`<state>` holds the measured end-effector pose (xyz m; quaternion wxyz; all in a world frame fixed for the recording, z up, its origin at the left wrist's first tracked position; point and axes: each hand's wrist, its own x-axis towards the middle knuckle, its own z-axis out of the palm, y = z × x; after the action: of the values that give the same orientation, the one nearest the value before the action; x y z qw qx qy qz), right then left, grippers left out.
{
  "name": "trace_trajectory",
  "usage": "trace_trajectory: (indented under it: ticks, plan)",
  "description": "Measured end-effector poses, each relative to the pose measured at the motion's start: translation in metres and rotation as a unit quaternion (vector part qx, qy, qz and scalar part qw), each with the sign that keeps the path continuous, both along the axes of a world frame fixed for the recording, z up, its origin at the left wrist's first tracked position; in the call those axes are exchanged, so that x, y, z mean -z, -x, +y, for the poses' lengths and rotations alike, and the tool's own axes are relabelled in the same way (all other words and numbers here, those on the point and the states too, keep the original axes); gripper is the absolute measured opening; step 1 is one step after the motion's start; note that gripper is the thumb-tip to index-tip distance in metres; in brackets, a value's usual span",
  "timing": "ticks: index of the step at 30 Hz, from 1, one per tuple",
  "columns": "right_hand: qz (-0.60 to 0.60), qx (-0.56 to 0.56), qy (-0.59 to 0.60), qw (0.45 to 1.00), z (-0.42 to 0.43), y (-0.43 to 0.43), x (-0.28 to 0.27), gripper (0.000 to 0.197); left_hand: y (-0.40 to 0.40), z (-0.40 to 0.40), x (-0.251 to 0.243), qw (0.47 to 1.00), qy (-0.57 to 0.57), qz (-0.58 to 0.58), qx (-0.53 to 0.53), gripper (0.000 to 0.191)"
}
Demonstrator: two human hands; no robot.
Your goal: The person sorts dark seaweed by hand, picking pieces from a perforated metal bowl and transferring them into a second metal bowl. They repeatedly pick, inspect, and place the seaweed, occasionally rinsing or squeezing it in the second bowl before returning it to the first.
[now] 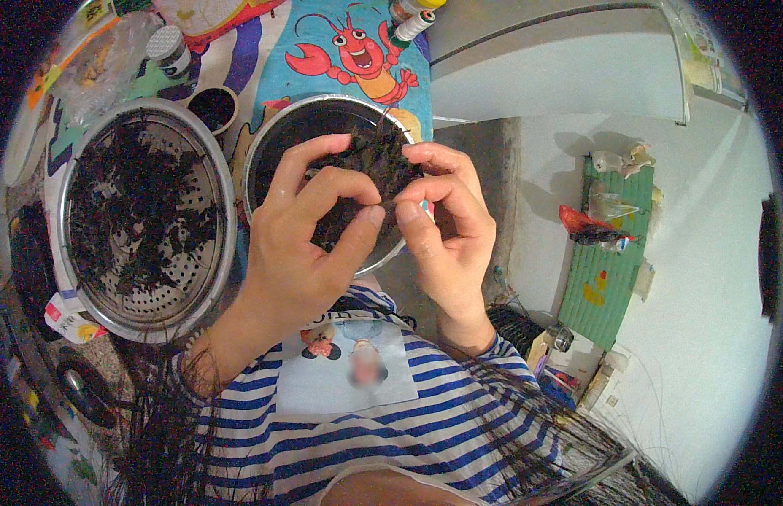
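Observation:
A clump of dark, stringy plant matter (382,155) is between my two hands, above a round metal bowl (247,171) with dark contents. My left hand (315,221) grips one side, thumb and index fingertip pinched together. My right hand (445,228) pinches close beside it, with a thin dark strand between the two sets of fingertips. To the left stands an oval-looking metal colander (227,221), its perforated bottom partly covered by more of the dark stringy matter (145,202).
Behind the bowls are a small cup of dark content (213,111), a lidded jar (169,50) and a thread spool (413,28). A printed cloth (290,76) covers the table. At right, a green panel (610,272) with bags is by the pale wall.

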<state>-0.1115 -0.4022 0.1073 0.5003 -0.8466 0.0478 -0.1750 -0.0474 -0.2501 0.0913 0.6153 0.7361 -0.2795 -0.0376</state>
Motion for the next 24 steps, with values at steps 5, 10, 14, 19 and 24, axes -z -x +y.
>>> trace_trajectory:
  ticks: [5, 10, 14, 19, 24]
  plan:
    - [0.039, 0.023, -0.051, 0.998, -0.0013, 0.0022, -0.0032, 0.006, 0.0003, 0.0012, -0.0006, 1.0, -0.003, 0.013, -0.008, 0.01]
    - [0.034, 0.011, -0.057, 0.998, -0.0039, 0.0025, -0.0027, 0.007, -0.0006, 0.0021, -0.0001, 1.0, -0.003, 0.006, -0.003, 0.01]
    - [-0.025, -0.01, -0.001, 1.0, -0.0029, 0.0002, -0.0006, 0.014, 0.0, 0.0015, 0.0021, 1.0, 0.002, 0.006, -0.004, 0.01]
    - [-0.03, -0.02, 0.09, 0.995, -0.0011, 0.0001, -0.0061, 0.013, -0.0001, 0.0002, -0.0029, 1.0, -0.009, 0.006, 0.006, 0.01]
    - [-0.036, -0.013, 0.077, 0.996, -0.0017, -0.0001, -0.0002, 0.013, 0.0009, 0.0, -0.0003, 1.0, -0.006, 0.011, 0.002, 0.01]
